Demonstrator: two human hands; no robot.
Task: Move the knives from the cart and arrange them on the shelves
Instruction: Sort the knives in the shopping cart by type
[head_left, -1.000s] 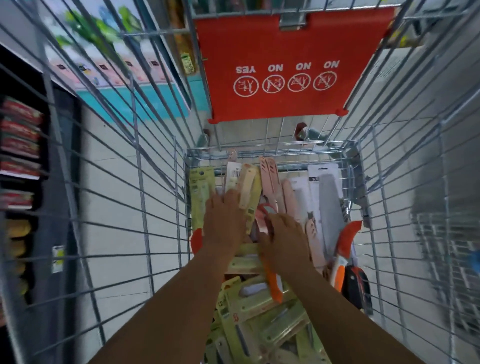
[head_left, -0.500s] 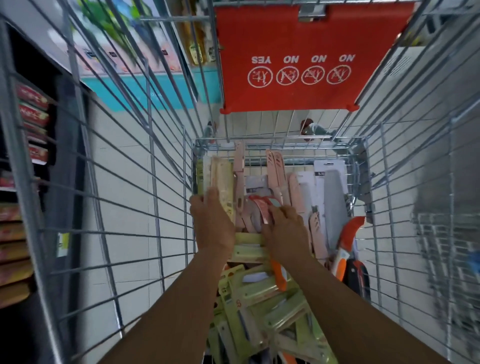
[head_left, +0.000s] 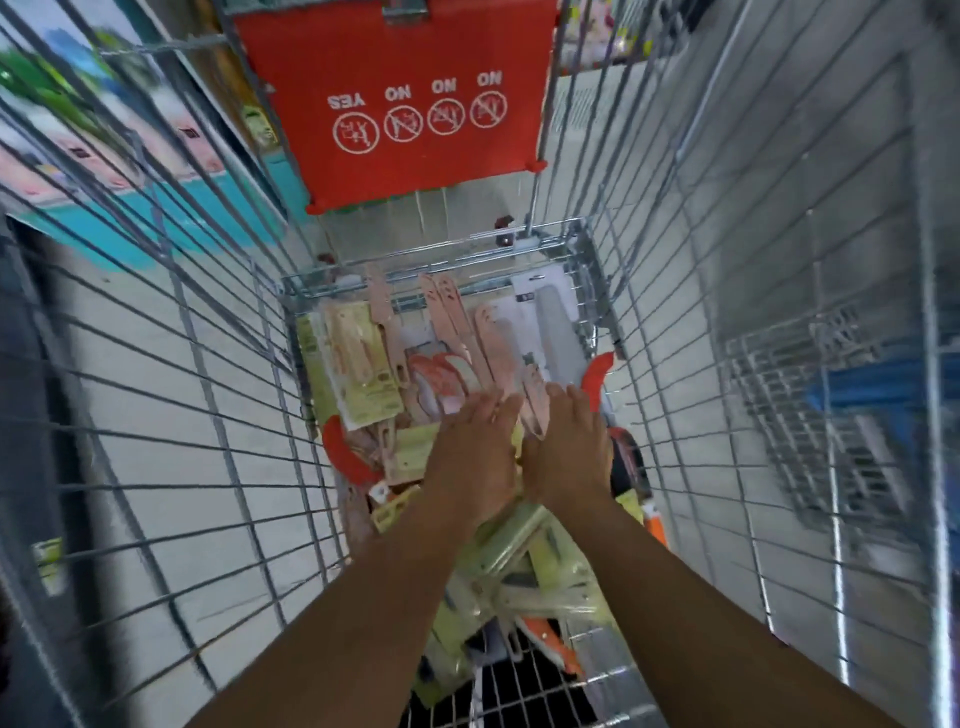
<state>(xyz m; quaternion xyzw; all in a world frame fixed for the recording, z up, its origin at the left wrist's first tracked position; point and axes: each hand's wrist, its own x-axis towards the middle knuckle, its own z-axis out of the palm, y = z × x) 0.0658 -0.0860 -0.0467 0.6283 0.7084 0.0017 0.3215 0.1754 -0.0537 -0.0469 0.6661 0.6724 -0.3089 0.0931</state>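
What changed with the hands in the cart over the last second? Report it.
Both hands shifted right across the knife pile. The left hand left the green-carded pack, which now lies uncovered at the left, and sits beside the right hand over the pink knives. Whether either has a grip is unclear. The cart and grey cleaver pack stayed put.

Both hands, left hand and right hand, side by side over packaged knives in the wire cart
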